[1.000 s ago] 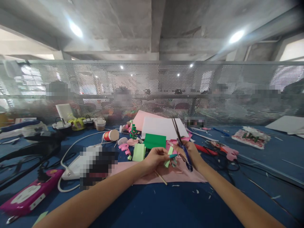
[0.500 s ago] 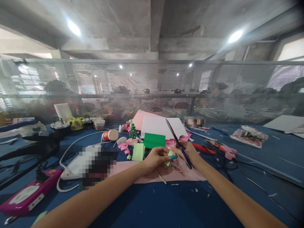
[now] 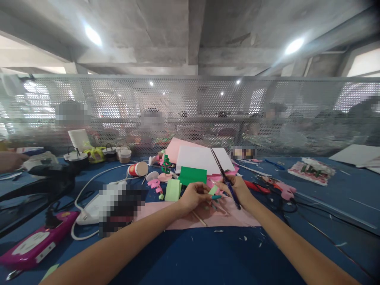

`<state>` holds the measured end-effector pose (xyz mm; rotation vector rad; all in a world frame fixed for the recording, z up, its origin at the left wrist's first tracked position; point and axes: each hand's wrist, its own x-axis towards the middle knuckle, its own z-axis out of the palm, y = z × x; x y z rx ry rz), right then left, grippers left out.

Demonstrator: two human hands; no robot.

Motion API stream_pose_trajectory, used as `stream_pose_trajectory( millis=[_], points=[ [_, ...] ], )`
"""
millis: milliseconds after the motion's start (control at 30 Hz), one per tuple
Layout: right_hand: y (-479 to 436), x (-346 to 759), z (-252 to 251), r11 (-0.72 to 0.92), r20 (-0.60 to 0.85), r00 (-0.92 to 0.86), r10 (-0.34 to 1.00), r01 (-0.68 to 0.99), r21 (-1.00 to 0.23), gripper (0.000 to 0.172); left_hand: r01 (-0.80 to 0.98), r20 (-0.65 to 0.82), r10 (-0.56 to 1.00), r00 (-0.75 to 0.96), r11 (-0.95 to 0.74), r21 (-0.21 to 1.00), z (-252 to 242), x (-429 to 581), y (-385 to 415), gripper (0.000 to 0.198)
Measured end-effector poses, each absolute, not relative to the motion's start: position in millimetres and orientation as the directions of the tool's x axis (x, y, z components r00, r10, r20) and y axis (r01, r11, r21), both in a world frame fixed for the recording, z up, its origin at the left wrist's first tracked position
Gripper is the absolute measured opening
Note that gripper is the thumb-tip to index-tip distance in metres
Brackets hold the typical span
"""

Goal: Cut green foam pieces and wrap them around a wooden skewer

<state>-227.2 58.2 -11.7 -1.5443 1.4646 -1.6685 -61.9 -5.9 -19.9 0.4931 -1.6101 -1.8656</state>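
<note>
Green card [image 3: 192, 175] overlaps a white sheet [image 3: 202, 158]; red cup [image 3: 138, 169] on its side; magenta device [image 3: 35, 243] far left.

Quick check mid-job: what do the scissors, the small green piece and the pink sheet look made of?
The scissors: thin dark blades, likely metal; blue handle in the right hand looks like smooth plastic. The small green piece in the left hand: thin, matte, cleanly cut, probably paper or craft foam. The pink sheet: matte, flat, straight-edged; paper or thin foam, cannot tell which.
</note>
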Motion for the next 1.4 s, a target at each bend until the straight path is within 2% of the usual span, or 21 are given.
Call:
stream_pose_trajectory(
  millis=[133,233,333,433,567,733,867,1067,1267,1400],
  points=[
    [56,-230,-13,-0.364,0.462,-0.344,-0.817,-0.314,-0.877,0.030,0.227,0.071,-0.720,-0.690,-0.122,0.966,-9,-60,-15,0.035],
    [55,-226,-15,-0.390,0.479,-0.422,-0.769,-0.283,-0.876,0.032,0.310,0.049,-0.774,-0.632,-0.195,0.930,-6,-61,-16,0.028],
    [55,-215,-16,-0.421,0.473,-0.498,-0.726,-0.222,-0.879,0.036,0.407,-0.001,-0.806,-0.591,-0.299,0.863,-8,-65,-7,0.015],
    [57,-201,-16,-0.453,0.444,-0.565,-0.696,-0.134,-0.881,0.040,0.453,-0.067,-0.779,-0.623,-0.429,0.781,-11,-70,10,0.006],
    [63,-187,-13,-0.483,0.397,-0.594,-0.700,-0.016,-0.876,0.041,0.494,-0.110,-0.743,-0.661,-0.540,0.681,-15,-76,27,0.009],
    [68,-182,-9,-0.462,0.436,-0.580,-0.688,-0.113,-0.880,0.041,0.531,-0.139,-0.810,-0.569,-0.492,0.690,-15,-75,23,0.009],
    [70,-183,-8,-0.454,0.455,-0.573,-0.681,-0.156,-0.877,0.041,0.516,-0.138,-0.809,-0.571,-0.484,0.707,-12,-71,19,0.009],
    [68,-188,-11,-0.465,0.477,-0.552,-0.684,-0.175,-0.868,0.037,0.445,-0.022,-0.780,-0.625,-0.380,0.811,-10,-66,14,0.009],
    [69,-188,-7,-0.460,0.457,-0.580,-0.674,-0.154,-0.874,0.042,0.362,0.079,-0.747,-0.660,-0.225,0.904,-10,-63,7,0.035],
    [69,-186,-5,-0.455,0.419,-0.553,-0.720,-0.080,-0.887,0.041,0.303,0.118,-0.685,-0.719,-0.156,0.940,-13,-61,7,0.047]
  ],
)
